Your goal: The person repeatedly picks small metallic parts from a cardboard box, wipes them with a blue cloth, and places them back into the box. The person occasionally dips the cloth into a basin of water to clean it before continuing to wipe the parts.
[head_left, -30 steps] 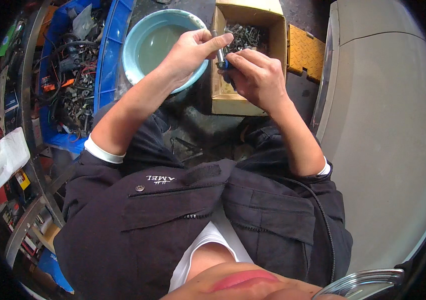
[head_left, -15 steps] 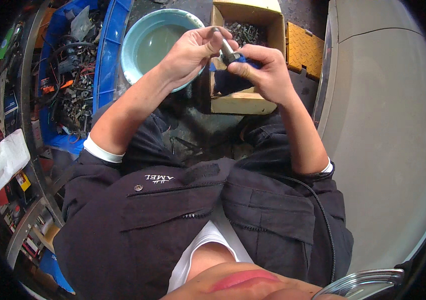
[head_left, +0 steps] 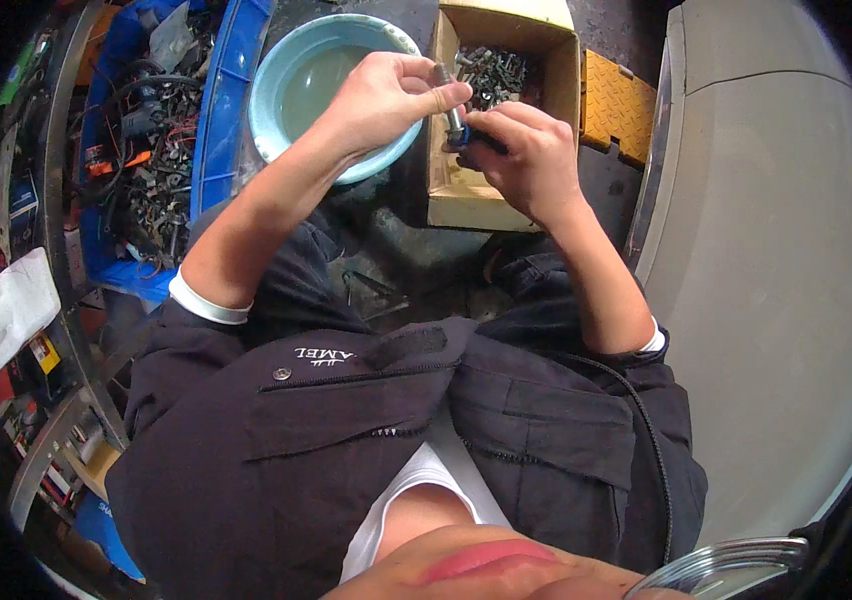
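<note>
My left hand pinches a grey metal bolt between thumb and fingers, near its darker upper end. The bolt stands tilted between my two hands, over the left side of an open cardboard box. My right hand is closed on a dark blue cloth, bunched against the bolt's lower end. That end is partly covered by the cloth and fingers. Inside the box lies a heap of small metal bolts.
Left of the box stands a light blue basin holding cloudy liquid. A blue crate full of mixed metal parts and wires is further left, beside a metal shelf. A yellow ramp block and a large beige panel are right.
My right hand has turned over and closed around the cloth, which hung loose below it before. My left hand still holds the bolt, now more upright. The view has shifted slightly.
</note>
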`<act>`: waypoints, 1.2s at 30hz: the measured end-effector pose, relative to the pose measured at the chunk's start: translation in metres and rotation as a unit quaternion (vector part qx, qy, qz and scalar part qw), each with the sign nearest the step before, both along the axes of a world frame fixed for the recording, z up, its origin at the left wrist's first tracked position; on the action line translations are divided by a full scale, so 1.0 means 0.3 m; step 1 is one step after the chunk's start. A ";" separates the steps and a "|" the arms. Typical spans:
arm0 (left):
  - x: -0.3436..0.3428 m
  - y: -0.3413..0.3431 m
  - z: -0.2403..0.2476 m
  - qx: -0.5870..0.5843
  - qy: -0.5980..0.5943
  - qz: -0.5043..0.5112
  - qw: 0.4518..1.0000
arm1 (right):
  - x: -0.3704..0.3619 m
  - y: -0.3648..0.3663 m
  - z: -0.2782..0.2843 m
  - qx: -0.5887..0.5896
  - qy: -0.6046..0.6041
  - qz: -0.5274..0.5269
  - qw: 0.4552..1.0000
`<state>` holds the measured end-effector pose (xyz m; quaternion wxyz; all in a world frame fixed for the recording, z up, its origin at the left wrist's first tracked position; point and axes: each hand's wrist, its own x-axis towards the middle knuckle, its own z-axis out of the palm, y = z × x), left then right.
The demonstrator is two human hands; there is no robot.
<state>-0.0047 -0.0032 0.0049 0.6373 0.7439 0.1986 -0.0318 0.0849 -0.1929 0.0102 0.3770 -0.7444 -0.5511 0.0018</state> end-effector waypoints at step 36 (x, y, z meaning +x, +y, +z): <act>0.014 -0.022 -0.032 0.398 -0.336 -0.136 0.843 | 0.060 -0.024 0.007 0.018 0.382 -0.014 0.924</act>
